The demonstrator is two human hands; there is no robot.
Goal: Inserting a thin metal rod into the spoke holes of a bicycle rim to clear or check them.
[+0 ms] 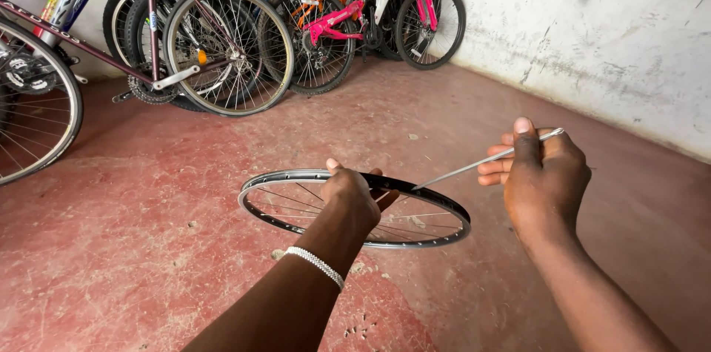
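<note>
Several bicycles: a row of them (pixel 222 34) leans along the pale plastered wall (pixel 607 41), maroon, orange, pink and white frames, well apart from the work.
Floor: worn red concrete floor (pixel 133 248), dusty and chipped.
Wheel: a bare black-and-silver metal bicycle rim with thin wire spokes (pixel 437 208), held flat above the floor. It looks light and stiff; the spokes would bend, so the rim edge is the place to grip.
Left hand: the left hand (pixel 354 196), a white beaded bracelet (pixel 315 267) on its wrist, is clenched over the near edge of the rim, thumb on top.
Right hand: the right hand (pixel 544 174) pinches a single loose silver steel spoke (pixel 481 163) between thumb and fingers.
Spoke position: slim, springy, probably slippery; its far tip slants down to the rim's right side, its head pokes out past the thumb.
</note>
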